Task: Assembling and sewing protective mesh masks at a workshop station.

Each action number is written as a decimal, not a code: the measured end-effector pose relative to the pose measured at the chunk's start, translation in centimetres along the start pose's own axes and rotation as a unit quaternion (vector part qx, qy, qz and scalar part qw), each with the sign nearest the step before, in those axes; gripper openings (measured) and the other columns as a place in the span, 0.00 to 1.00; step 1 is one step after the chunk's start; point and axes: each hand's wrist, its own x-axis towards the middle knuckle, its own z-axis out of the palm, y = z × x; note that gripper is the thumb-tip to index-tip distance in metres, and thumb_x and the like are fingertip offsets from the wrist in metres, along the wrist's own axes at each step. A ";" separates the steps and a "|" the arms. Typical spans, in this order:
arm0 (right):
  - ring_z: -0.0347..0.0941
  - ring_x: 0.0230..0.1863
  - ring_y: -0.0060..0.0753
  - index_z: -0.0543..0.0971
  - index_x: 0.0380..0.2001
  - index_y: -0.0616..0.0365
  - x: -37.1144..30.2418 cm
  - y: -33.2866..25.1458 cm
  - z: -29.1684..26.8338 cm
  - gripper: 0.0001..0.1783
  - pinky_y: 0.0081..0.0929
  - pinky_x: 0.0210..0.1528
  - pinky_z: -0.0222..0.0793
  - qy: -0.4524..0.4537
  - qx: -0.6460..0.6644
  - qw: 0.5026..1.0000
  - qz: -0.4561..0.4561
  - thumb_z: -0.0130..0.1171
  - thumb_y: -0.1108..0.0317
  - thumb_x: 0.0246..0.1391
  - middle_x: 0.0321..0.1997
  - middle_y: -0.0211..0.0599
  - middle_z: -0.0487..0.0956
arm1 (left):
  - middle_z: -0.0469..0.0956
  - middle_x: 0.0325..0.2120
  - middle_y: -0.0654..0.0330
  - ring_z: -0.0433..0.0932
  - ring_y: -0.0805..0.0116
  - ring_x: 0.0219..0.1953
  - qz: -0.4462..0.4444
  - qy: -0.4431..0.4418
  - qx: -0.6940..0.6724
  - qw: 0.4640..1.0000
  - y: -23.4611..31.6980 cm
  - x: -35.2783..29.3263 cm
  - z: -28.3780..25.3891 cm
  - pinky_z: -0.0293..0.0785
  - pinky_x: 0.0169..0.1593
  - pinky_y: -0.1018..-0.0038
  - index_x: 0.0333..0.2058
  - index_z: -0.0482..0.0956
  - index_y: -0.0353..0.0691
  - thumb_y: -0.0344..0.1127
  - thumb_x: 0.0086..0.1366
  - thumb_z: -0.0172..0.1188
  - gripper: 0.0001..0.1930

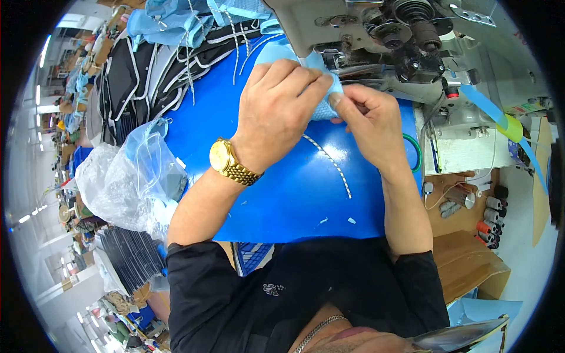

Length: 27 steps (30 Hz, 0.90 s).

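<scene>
A light blue mesh fabric piece (325,109) lies beneath the head of an industrial sewing machine (353,41). My left hand (278,112), with a gold watch (222,155) on its wrist, is closed over the left part of the fabric, its fingertips partly hidden. At the right edge of the cloth, the thumb and fingers of my right hand (372,120) pinch it. A thin white-and-dark patterned cord (329,157) trails from near the fabric toward me over the blue tabletop (282,206).
Black pieces with white piping (141,76) and light blue pieces (170,26) are heaped at the back left. Clear plastic bags (132,179) sit at the table's left edge. At right are a green ring (414,153), blue tape (482,106) and several thread spools (491,220).
</scene>
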 end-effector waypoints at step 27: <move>0.70 0.18 0.52 0.76 0.13 0.63 0.5 -1.1 0.5 0.14 0.38 0.24 0.68 0.040 -0.310 0.948 -0.064 0.62 0.64 0.43 0.15 0.48 0.73 | 0.78 0.32 0.63 0.77 0.65 0.36 0.092 -0.107 0.011 0.990 -1.4 1.3 -2.2 0.73 0.39 0.70 0.39 0.80 0.42 0.28 0.50 0.57 0.14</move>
